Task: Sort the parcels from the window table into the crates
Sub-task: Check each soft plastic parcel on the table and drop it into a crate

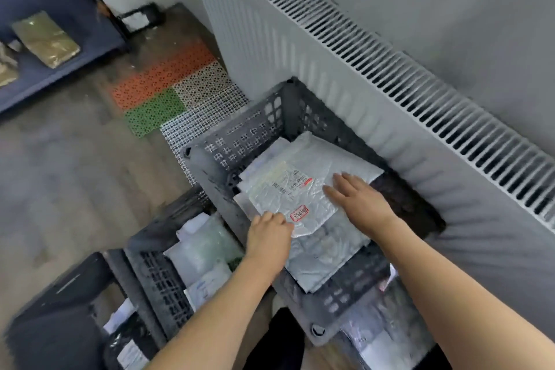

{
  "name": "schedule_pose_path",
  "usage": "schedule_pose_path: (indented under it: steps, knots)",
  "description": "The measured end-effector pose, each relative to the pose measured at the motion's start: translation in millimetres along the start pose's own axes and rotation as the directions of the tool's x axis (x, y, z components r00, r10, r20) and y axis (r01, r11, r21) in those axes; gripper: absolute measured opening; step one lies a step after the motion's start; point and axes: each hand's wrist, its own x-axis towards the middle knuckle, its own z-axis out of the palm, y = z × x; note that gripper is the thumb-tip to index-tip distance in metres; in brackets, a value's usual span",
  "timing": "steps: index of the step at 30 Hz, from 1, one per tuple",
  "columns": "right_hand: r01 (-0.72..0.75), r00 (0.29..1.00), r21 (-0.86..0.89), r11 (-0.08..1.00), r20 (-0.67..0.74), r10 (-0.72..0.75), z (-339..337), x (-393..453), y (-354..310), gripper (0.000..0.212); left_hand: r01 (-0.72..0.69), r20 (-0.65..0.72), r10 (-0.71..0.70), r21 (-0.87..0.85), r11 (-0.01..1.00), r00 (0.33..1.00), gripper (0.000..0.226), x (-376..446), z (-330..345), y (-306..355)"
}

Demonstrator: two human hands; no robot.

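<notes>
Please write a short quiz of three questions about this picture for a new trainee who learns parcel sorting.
1. True or false: the right hand lies flat, fingers straight, on the top parcel in the grey crate.
2. Which part of the top parcel does the left hand hold?
A. the far edge
B. the near corner by the red stamp
C. the white label
3. Fill in: behind the grey crate, along the wall, stands a white ____.

Key: 1 true; 2 B; 3 radiator.
</notes>
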Motion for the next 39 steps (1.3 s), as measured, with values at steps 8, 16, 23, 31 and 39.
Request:
schedule_pose_path:
  steps: [8, 16, 23, 31, 39]
  knots:
    - [0.025, 0.797, -0.056, 0.998, 0.604, 0.014, 103, 16, 4, 0.062, -0.246, 0.541, 0.144, 0.120, 0.962, 0.829, 0.030, 73, 110, 32]
    - [-0.173, 0.663, -0.060, 0.983, 0.731, 0.161, 142, 14, -9, 0.044, -0.184, 0.697, 0.130, 0.002, 0.983, 0.705, 0.045, 102, 142, 38]
    - [-0.447, 0.710, -0.006, 0.894, 0.605, 0.359, 160, 41, -25, 0.105, 0.038, 0.497, -0.142, 0.213, 0.976, 0.856, 0.105, 154, 143, 10]
    - [-0.546, 0.629, 0.010, 0.838, 0.665, 0.402, 207, 46, -48, 0.122, 0.001, 0.567, -0.112, 0.193, 0.981, 0.816, 0.117, 176, 185, -3]
    - [-0.590, 0.529, -0.034, 0.806, 0.738, 0.419, 190, 33, -55, 0.096, -0.139, 0.672, -0.047, 0.219, 0.966, 0.739, 0.096, 163, 173, -1]
